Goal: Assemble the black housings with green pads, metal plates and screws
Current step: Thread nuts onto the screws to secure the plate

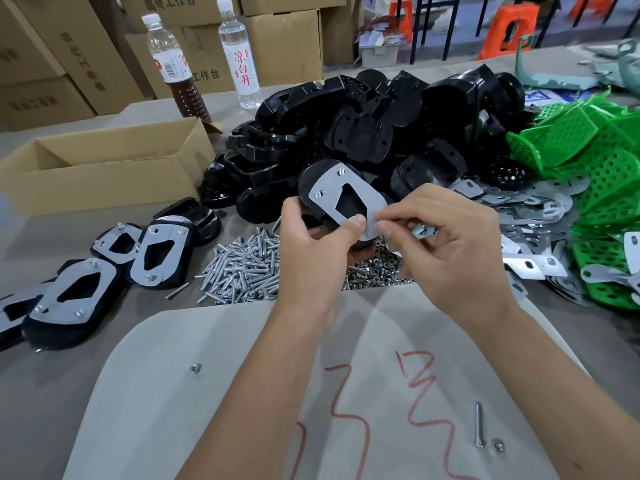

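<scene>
Above the bench (52, 393), just past centre, both hands meet on one black housing (313, 183) capped by a metal plate (349, 199). Left hand (311, 251) grips its near end, thumb pressed on the plate rim; the housing's underside and near edge are hidden behind the fingers. Right hand (446, 244) pinches at the plate's near-right corner; whatever it pinches is too small to make out. Long axis runs from 11 o'clock, far end, to 5 o'clock, plate face up toward the camera, two screw heads at the far end. Loose screws (242, 268) heap just below the hands; nuts beside them are partly covered. Finished housings (79, 289) lie at 9 o'clock, the leftmost cut off by the frame. Housing pile (363, 116) at 12, green pads (588, 161) at 2 to 3, spare plates (526, 209) between.
</scene>
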A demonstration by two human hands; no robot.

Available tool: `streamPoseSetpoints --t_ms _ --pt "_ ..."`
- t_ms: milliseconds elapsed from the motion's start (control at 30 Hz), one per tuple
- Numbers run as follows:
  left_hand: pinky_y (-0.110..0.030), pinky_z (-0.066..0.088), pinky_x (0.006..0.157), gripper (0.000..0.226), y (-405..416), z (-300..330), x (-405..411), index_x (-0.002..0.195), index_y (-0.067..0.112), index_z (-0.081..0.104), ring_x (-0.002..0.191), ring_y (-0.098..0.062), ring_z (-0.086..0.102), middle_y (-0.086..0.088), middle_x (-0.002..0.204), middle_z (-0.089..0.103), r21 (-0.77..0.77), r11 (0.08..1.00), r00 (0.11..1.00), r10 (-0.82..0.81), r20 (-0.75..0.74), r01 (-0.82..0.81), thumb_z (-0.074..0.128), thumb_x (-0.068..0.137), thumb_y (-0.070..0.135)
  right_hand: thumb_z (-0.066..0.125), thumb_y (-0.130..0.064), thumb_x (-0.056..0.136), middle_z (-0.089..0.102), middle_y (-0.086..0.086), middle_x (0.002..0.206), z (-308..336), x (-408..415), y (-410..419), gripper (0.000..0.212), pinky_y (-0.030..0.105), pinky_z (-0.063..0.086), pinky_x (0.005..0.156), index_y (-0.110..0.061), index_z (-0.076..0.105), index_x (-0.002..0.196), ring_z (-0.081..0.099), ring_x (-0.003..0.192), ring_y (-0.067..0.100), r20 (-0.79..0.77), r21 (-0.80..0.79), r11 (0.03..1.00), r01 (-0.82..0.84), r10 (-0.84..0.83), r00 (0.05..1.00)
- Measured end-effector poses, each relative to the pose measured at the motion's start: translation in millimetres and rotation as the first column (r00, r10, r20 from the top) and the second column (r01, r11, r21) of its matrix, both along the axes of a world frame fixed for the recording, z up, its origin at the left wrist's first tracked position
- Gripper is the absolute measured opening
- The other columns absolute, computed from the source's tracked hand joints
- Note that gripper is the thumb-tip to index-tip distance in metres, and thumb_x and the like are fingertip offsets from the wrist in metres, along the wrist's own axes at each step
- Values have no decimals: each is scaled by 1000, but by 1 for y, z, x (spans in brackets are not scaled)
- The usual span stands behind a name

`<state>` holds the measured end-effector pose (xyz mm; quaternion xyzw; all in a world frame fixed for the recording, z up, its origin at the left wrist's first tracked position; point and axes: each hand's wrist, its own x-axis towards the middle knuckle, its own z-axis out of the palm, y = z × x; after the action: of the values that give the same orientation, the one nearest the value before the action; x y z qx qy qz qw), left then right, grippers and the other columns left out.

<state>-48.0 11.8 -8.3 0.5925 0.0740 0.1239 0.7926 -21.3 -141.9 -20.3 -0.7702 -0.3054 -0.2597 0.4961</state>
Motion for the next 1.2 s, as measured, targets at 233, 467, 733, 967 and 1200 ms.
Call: streamPoseSetpoints --t_ms 233,467,733,967,1200 --pt "-34 64 71 34 0 -2 0 111 18 53 85 -19 78 2 88 78 72 997 998 22 57 -27 70 92 -4 77 -3 93 69 0 84 -1 0 1 3 38 57 57 -5 80 94 66 73 18 45 -51 997 50 -48 998" --pt "-40 64 73 35 -3 -3 -1 110 21 53 87 -21 77 -2 92 78 137 985 988 89 123 -105 73 90 0 73 -11 99 68 -1 86 -4 0 4 6 29 57 48 -9 79 97 70 74 18 62 -14 995 103 -102 993" --pt "-50 64 76 39 -16 -5 -7 109 15 48 81 -21 75 1 87 74 237 929 939 220 263 -284 77 87 3 73 -10 98 64 -14 82 -2 -1 10 9 24 57 67 -8 78 90 70 76 11 129 19 976 216 -217 968" --pt "-31 62 70 36 -19 -9 -7 108 21 54 79 -10 74 10 89 75 139 955 954 236 185 -263 78 86 7 75 -8 96 68 -12 85 -1 -3 9 5 24 57 54 -11 77 93 71 76 14 40 71 986 152 -155 987" --pt "-40 66 74 36 -14 -10 -4 108 19 53 83 -14 76 3 91 75 139 969 967 178 181 -205 77 85 6 77 -5 93 70 4 84 -1 -1 4 5 23 57 47 -9 78 90 70 76 22 -49 79 993 87 -84 995"
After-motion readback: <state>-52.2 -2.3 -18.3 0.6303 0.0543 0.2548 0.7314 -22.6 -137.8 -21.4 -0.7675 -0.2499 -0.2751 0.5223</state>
